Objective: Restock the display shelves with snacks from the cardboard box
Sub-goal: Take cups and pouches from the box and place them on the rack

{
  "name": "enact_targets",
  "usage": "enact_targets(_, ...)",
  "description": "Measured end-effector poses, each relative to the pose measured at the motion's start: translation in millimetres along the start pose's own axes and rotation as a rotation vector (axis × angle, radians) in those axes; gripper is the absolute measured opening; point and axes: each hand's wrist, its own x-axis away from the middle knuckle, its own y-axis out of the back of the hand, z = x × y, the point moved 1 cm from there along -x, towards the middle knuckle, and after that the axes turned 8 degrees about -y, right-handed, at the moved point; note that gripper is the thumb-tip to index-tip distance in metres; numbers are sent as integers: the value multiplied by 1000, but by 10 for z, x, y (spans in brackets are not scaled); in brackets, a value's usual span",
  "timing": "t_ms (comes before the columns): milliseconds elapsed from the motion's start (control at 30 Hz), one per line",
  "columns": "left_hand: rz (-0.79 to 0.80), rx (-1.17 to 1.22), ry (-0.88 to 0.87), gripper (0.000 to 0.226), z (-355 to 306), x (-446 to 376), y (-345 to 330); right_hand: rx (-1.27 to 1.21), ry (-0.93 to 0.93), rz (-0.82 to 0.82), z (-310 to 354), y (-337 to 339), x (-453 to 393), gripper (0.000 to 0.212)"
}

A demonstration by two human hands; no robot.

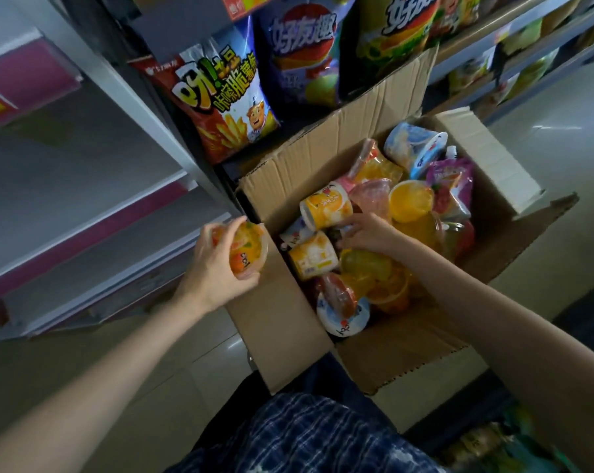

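Observation:
An open cardboard box (275,322) stands on the floor, filled with several fruit jelly cups and pouches. My left hand (213,268) grips an orange fruit cup (246,247) just left of the box's left wall, near the low shelves (94,213). Inside the box my right hand (367,235) reaches down among the cups, fingers curled between two yellow-labelled cups (324,206); what the fingertips hold is hidden.
White shelves with pink edge strips rise at the left. Large chip bags (227,100) stand on the shelf behind the box. More stocked shelves run off at the upper right. Pale tiled floor (562,131) surrounds the box.

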Motion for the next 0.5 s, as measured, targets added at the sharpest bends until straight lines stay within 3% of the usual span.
enact_targets(133,4,-82,97,94,171,203,71,710,255,99,81,-376,-410,72)
enact_targets(267,37,-93,155,95,223,253,23,1319,333,75,144,-685,-718,82)
enact_targets(367,46,-85,152,93,194,219,-33,1481,326,-24,135,-820,-789,75)
enact_targets(500,37,-76,127,91,162,172,-96,1442,353,-115,63,-830,-731,79)
